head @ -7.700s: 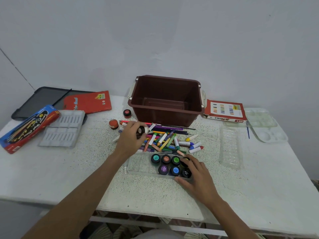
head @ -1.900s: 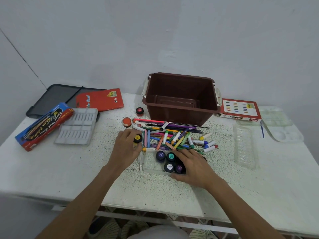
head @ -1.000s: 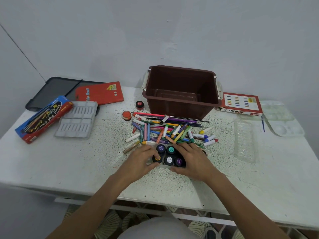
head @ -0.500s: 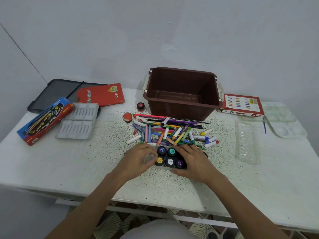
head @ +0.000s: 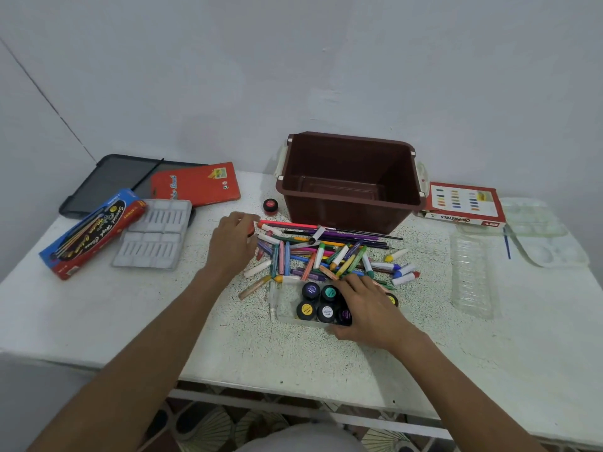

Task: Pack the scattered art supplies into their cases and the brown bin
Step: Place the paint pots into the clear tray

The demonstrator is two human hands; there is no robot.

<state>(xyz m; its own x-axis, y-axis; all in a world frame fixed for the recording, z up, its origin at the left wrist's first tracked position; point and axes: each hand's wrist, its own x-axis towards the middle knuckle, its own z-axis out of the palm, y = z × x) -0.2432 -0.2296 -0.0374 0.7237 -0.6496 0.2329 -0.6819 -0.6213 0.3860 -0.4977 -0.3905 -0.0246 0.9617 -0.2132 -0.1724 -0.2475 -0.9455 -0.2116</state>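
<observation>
A clear paint case lies near the table's front with several black paint jars in it. My right hand holds the case at its right end, fingers over the jars and thumb at its near edge. My left hand has reached back left of the pile and curls round an orange paint jar, mostly hidden under the fingers. A red paint jar stands beside the empty brown bin. Scattered crayons, pens and paint tubes lie between the bin and the case.
At the left are a grey insert tray, a blue and red box, a red case and a black lid. At the right are an oil pastels box, a clear insert, a palette and a blue brush.
My left hand left the clear case and moved back left to the orange jar. A yellow-lidded jar now sits in the case. My right hand stays on the case.
</observation>
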